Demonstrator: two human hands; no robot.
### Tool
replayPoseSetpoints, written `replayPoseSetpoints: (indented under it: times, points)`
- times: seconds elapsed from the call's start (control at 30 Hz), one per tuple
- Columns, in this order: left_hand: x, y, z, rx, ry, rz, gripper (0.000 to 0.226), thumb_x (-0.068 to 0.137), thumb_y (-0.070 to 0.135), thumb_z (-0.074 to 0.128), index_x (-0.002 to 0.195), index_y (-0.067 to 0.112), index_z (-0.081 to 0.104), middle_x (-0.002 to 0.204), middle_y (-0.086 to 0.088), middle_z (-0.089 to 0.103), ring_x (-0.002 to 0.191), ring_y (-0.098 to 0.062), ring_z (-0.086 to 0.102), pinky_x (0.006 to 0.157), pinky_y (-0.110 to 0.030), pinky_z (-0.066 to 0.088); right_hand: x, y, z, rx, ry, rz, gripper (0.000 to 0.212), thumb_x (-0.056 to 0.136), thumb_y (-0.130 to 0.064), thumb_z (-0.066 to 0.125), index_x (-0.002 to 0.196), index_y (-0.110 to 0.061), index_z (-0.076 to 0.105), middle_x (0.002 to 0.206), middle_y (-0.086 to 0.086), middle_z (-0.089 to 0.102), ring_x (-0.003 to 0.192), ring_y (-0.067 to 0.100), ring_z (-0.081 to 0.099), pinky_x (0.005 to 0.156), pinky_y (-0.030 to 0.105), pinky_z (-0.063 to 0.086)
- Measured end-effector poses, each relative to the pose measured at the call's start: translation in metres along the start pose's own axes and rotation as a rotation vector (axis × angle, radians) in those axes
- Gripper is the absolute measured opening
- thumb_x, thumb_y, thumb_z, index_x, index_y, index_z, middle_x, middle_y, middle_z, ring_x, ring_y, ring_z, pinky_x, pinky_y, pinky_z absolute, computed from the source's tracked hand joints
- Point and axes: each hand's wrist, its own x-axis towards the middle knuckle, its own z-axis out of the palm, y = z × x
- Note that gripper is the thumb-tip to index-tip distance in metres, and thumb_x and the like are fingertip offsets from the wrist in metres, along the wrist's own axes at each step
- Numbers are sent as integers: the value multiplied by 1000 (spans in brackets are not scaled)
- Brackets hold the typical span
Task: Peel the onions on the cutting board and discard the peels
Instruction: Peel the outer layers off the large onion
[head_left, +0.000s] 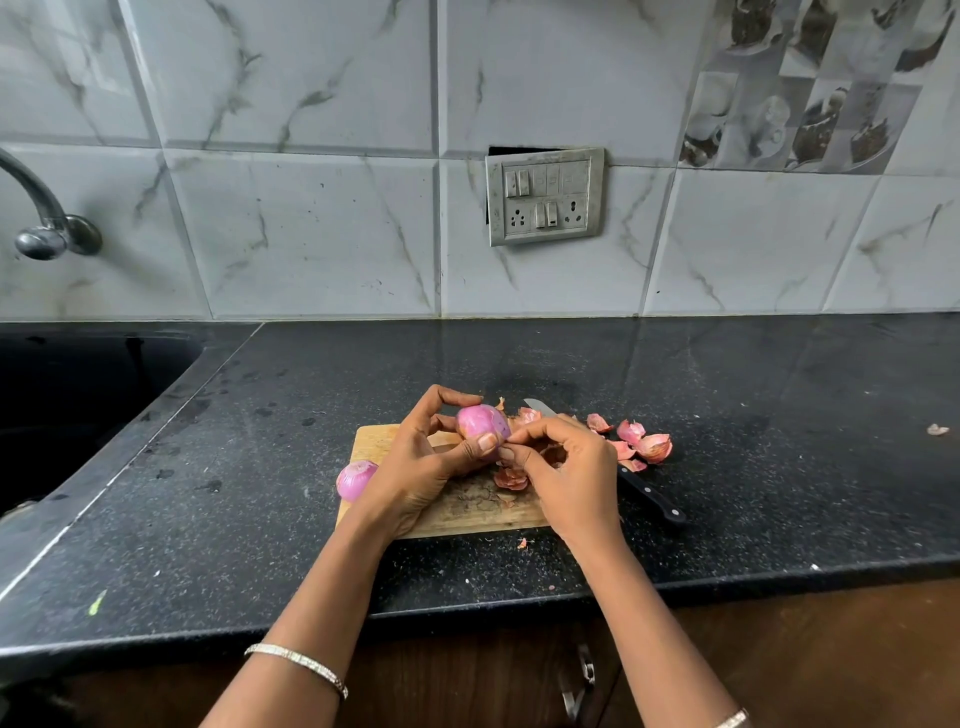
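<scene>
My left hand (423, 462) holds a pink, mostly bare onion (482, 423) above the wooden cutting board (374, 440), thumb pressed on its near side. My right hand (569, 467) pinches at the onion's lower right edge with fingertips, where a bit of skin seems caught. A second peeled onion (355, 479) rests at the board's left edge. Loose reddish peels (644, 441) lie on the counter to the right of the board, and more peel scraps (511, 478) sit on the board under my hands.
A black-handled knife (652, 499) lies right of the board, blade pointing away. The black granite counter (260, 493) meets a dark sink (78, 405) at left, with a tap (47, 228) above. A switch panel (544, 196) is on the tiled wall.
</scene>
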Motion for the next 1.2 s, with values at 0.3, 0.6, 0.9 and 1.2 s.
replayPoseSetpoints:
  times: [0.3, 0.6, 0.9, 1.2]
  points:
    - [0, 2, 1, 4, 10, 16, 45, 81, 3, 79, 121, 10, 60, 103, -14, 64, 83, -20, 73, 77, -31, 61, 1, 7, 3, -36, -142, -14, 12, 86, -11, 79, 86, -16, 68, 86, -9, 67, 84, 8, 61, 73, 25, 50]
    - [3, -2, 3, 14, 12, -8, 38, 89, 30, 69, 125, 20, 63, 111, -25, 62, 89, -27, 75, 80, -35, 63, 0, 9, 2, 30, -90, 7, 10, 94, -11, 69, 92, -18, 63, 90, -8, 68, 89, 10, 64, 81, 32, 52]
    - [9, -5, 1, 54, 4, -48, 43, 94, 44, 60, 120, 11, 68, 108, -22, 72, 77, -31, 70, 58, -29, 62, 0, 3, 0, 112, -105, -54, 31, 82, -8, 82, 107, -23, 74, 99, -12, 69, 92, 15, 69, 82, 36, 58]
    - [8, -5, 0, 147, -20, -40, 44, 93, 53, 60, 99, 13, 76, 79, -25, 71, 41, -20, 53, 35, -23, 44, -1, 1, -2, 164, -87, -105, 32, 83, -14, 80, 110, -31, 76, 96, -13, 72, 102, 6, 66, 98, 27, 50]
